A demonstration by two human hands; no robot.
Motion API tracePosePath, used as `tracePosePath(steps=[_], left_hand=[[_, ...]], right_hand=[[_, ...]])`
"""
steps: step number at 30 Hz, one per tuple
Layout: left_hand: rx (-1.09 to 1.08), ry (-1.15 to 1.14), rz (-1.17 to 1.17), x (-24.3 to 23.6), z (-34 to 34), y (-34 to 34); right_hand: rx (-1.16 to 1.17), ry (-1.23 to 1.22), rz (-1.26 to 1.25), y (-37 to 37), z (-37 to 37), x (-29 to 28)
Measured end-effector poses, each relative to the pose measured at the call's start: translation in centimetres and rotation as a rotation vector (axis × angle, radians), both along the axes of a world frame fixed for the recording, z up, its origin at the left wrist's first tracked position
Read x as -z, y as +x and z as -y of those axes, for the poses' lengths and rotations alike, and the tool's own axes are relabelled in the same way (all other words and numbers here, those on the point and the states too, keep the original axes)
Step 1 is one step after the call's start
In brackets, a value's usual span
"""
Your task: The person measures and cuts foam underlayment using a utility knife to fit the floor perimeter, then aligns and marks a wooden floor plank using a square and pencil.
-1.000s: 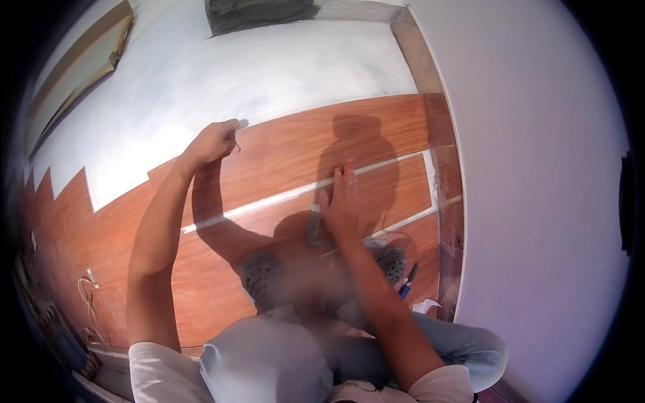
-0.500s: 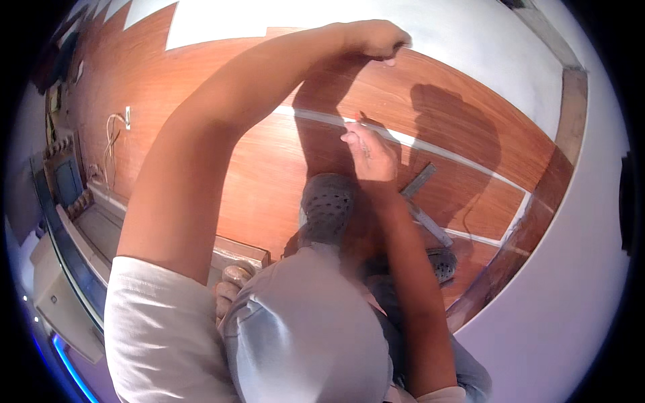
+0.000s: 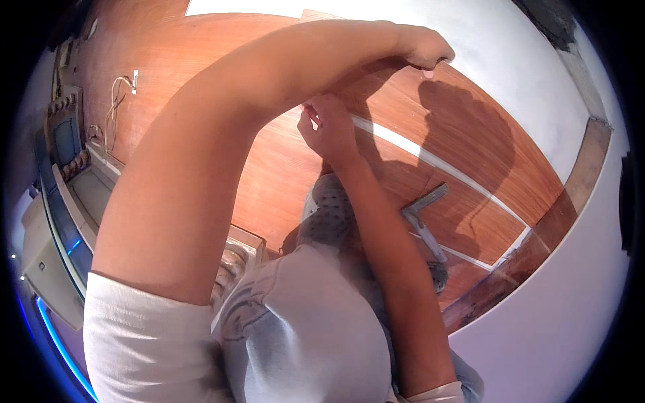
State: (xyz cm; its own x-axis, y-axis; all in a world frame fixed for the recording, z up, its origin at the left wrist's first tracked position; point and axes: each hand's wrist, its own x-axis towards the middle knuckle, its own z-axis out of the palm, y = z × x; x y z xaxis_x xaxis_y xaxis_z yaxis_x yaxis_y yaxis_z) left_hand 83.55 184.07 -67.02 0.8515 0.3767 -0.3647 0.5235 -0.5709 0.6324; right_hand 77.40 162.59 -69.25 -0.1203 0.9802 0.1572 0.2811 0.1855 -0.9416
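Note:
My left arm reaches across the far side of the wood-look planks (image 3: 396, 101). My left hand (image 3: 430, 48) is closed, knuckles up, at the planks' far edge beside a white sheet surface (image 3: 510, 60). Its fingertips are mostly hidden. Below the left forearm, my right hand (image 3: 329, 127) pinches a thin reddish stick (image 3: 314, 115), whose exact kind is too small to make out. A white strip (image 3: 430, 156) runs between plank rows, right of that hand. To the right of my right forearm lies a grey L-shaped square (image 3: 430, 198) on the planks.
A grey clog with holes (image 3: 327, 211) is on my foot below the right hand. A pale wall (image 3: 537, 316) bounds the right side. On the left are a cable (image 3: 113, 114), a carved wooden chair (image 3: 65, 131) and a carved furniture piece (image 3: 232, 265).
My right hand has moved left and toward the left forearm, its fingers turning from stretched to pinched. My left hand stays at the plank edge. The whole view has shifted slightly.

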Motion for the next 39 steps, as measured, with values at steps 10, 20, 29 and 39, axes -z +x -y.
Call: tracePosePath(steps=[10,20,29,39], left_hand=[[-0.051,0.043,0.081,3.1,1.1,2.8],[-0.153,-0.082,0.042,1.9,2.1,1.9],[-0.202,-0.186,-0.035,1.8,2.1,2.4],[-0.253,-0.251,-0.073,1.8,2.2,3.0]], right_hand=[[0.019,0.1,0.045,2.3,-0.3,4.5],[0.088,0.074,-0.033,0.5,1.6,5.8],[0.076,0.076,-0.016,0.8,2.0,6.9],[0.108,0.083,0.015,0.9,1.7,6.6]])
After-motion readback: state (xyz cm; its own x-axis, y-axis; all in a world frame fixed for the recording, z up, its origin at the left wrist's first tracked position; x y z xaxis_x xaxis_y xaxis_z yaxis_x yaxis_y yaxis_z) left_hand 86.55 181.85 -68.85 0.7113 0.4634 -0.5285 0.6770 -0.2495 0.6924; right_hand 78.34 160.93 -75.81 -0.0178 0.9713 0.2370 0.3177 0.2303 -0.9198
